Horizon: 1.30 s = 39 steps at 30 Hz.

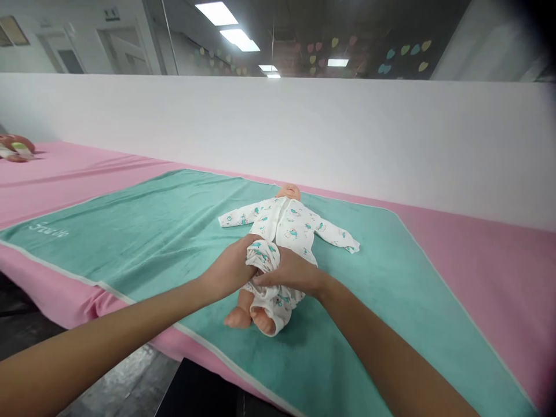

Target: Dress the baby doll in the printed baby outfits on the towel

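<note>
A baby doll [290, 191] lies on its back, head toward the wall, in a white printed long-sleeved top [290, 227] with both sleeves spread out. My left hand [234, 263] and my right hand [297, 272] meet over the doll's lower body. Between them they grip a gathered, rolled-up trouser leg [263, 256] of matching white printed cloth. One bare foot [238, 317] sticks out below my left hand. The other foot [262, 319] shows at the opening of the second trouser leg [280, 318]. My fingertips are partly hidden by the bunched cloth.
Under the doll is a teal towel [143, 226] with a pale border, spread over a pink cloth [486, 255]. A low white wall [278, 127] with glass above runs behind. A brown plush toy [16, 147] lies far left. A dark object [197, 391] stands below the front edge.
</note>
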Each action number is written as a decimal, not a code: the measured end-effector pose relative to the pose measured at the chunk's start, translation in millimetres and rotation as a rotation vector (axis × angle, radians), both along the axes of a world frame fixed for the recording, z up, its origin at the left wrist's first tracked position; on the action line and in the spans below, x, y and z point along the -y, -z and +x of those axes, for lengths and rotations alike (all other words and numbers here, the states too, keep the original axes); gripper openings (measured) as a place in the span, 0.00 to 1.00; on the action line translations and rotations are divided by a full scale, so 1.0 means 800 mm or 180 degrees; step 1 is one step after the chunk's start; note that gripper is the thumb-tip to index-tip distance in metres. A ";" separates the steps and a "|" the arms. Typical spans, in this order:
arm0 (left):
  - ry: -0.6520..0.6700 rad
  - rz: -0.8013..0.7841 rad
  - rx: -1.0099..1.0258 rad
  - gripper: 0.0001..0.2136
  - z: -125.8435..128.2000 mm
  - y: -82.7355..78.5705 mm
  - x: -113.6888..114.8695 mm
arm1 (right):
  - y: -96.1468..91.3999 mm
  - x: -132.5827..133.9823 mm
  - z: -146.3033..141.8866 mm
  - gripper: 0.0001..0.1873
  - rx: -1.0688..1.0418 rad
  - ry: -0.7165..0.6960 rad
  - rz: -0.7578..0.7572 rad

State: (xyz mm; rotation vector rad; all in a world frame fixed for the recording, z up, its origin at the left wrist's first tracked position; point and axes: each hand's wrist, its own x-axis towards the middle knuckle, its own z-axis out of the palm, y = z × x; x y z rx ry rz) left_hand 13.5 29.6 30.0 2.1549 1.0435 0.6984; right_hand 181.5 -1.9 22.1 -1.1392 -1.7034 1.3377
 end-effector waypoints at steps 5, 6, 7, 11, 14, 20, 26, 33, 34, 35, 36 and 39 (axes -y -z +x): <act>-0.0272 -0.0511 0.0137 0.08 0.009 -0.015 0.019 | 0.006 0.000 0.000 0.13 0.0620 0.0396 0.0647; -0.0227 -0.0820 0.0153 0.08 0.008 -0.021 0.029 | 0.007 0.001 -0.001 0.12 0.0806 0.0501 0.0732; -0.0179 -0.1148 0.0157 0.08 0.006 -0.025 0.041 | 0.008 0.001 -0.002 0.12 0.0980 0.0535 0.0802; -0.0718 -0.2030 0.0082 0.13 -0.010 -0.034 0.084 | 0.003 0.006 -0.008 0.11 0.1628 0.0222 0.0991; -0.1432 -0.2020 -0.0326 0.17 -0.025 -0.027 0.101 | -0.002 0.012 -0.015 0.16 0.2106 0.0126 0.0969; -0.1120 -0.2241 -0.0136 0.17 -0.042 -0.017 0.111 | -0.004 0.024 -0.027 0.20 0.2779 -0.0036 0.1102; -0.0280 -0.2619 0.0040 0.13 -0.037 -0.042 0.110 | -0.005 0.028 -0.018 0.20 0.2479 -0.0232 0.0960; -0.0259 -0.2015 -0.0135 0.17 -0.051 -0.024 0.089 | -0.014 0.025 0.002 0.29 0.1771 -0.0634 0.0429; -0.0287 -0.1854 -0.0170 0.17 -0.054 -0.020 0.087 | -0.014 0.025 0.004 0.30 0.1626 -0.0705 0.0350; -0.0311 -0.1709 -0.0188 0.17 -0.058 -0.017 0.085 | -0.015 0.024 0.006 0.30 0.1490 -0.0757 0.0290; -0.0306 -0.1607 -0.0194 0.15 -0.061 -0.015 0.084 | -0.015 0.022 0.007 0.31 0.1376 -0.0787 0.0253; -0.0227 -0.1519 -0.0047 0.10 -0.069 -0.011 0.079 | -0.013 0.020 0.006 0.33 0.1211 -0.0781 0.0230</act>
